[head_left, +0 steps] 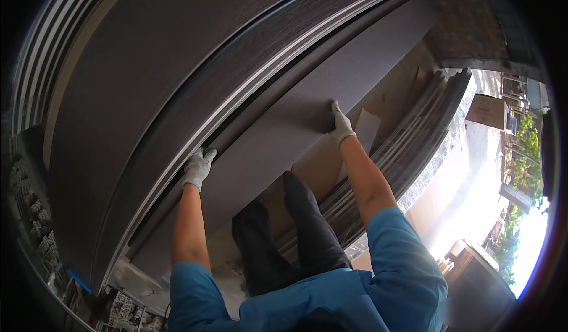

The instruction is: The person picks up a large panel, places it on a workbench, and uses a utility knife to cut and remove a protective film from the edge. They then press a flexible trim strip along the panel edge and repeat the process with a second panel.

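A long dark grey panel point(278, 134) lies slanted across the middle, its surface smooth and plain. My left hand point(197, 167), in a white glove, is at the panel's far long edge, beside a light-edged rail; its fingers are bent over that edge, partly hidden. My right hand point(341, 124), gloved the same way, holds the near long edge farther to the right. Its thumb lies up along the panel's face, and the other fingers are partly out of sight at the edge. Both arms are stretched out.
Large dark panels point(136, 78) with a light metallic rail point(260, 81) rise just beyond. Long wrapped strips point(414, 137) are stacked at right, by brown cardboard point(319, 163). A cardboard box point(488, 111) stands in the bright area. Stacked profiles point(35, 214) line the far left.
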Motion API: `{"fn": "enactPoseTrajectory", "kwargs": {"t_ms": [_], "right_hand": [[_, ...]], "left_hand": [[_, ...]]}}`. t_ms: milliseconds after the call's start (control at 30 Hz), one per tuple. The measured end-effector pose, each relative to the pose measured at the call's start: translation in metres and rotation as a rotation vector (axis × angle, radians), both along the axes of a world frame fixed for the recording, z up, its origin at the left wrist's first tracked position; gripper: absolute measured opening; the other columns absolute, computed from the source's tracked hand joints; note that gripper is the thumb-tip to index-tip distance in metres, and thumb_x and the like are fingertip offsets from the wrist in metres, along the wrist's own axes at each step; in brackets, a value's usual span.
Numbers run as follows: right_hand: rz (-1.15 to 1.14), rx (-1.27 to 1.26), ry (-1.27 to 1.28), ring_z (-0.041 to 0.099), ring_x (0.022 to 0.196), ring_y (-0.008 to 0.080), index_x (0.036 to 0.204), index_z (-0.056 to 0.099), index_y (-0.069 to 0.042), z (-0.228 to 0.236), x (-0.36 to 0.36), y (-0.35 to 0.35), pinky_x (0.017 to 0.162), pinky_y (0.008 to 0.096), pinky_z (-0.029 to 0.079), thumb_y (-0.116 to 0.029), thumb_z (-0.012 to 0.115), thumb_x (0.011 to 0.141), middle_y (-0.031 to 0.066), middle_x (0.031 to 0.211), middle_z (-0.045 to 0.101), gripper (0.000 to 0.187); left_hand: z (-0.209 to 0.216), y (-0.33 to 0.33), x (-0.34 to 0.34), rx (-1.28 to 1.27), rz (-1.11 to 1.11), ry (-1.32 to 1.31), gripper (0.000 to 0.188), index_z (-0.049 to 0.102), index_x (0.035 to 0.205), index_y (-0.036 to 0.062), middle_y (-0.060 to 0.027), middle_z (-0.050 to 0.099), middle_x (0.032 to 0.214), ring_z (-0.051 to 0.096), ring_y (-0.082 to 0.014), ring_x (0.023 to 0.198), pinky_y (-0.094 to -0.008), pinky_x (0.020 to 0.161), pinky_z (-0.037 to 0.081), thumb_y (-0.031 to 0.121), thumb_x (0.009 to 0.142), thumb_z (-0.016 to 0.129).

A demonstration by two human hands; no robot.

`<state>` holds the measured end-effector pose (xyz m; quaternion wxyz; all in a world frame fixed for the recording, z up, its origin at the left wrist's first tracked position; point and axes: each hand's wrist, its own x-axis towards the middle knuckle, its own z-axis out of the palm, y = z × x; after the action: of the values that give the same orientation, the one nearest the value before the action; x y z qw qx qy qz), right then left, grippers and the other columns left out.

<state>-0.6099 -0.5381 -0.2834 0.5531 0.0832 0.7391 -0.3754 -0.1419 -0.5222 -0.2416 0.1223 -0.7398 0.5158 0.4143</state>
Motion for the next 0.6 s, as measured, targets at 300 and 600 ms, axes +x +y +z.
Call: {"fn": "enactPoseTrajectory", "kwargs": {"t_ms": [300, 600], "right_hand": [[0.095, 0.085, 0.075, 0.060, 0.121, 0.0338, 0.138, 0.047, 0.009, -0.028, -0.010, 0.008, 0.095, 0.0515, 0.052, -0.060, 0.075, 0.083, 0.0187, 0.139, 0.055, 0.093], [0.169, 0.130, 0.141, 0.065, 0.111, 0.0310, 0.137, 0.046, 0.014, 0.001, 0.003, 0.002, 0.086, 0.0459, 0.055, -0.061, 0.072, 0.085, 0.0203, 0.129, 0.061, 0.095]], "left_hand": [[0.025, -0.004, -0.010, -0.089, 0.004, 0.026, 0.057, 0.065, 0.122, -0.0016, -0.0258, 0.062, 0.129, 0.062, -0.0404, 0.115, -0.0473, 0.101, 0.048, 0.048, 0.094, 0.063], [0.055, 0.139, -0.035, -0.235, 0.996, 0.489, 0.064, 0.057, 0.130, -0.0050, -0.0180, 0.061, 0.120, 0.061, -0.0302, 0.113, -0.0383, 0.099, 0.053, 0.049, 0.096, 0.064]]}}
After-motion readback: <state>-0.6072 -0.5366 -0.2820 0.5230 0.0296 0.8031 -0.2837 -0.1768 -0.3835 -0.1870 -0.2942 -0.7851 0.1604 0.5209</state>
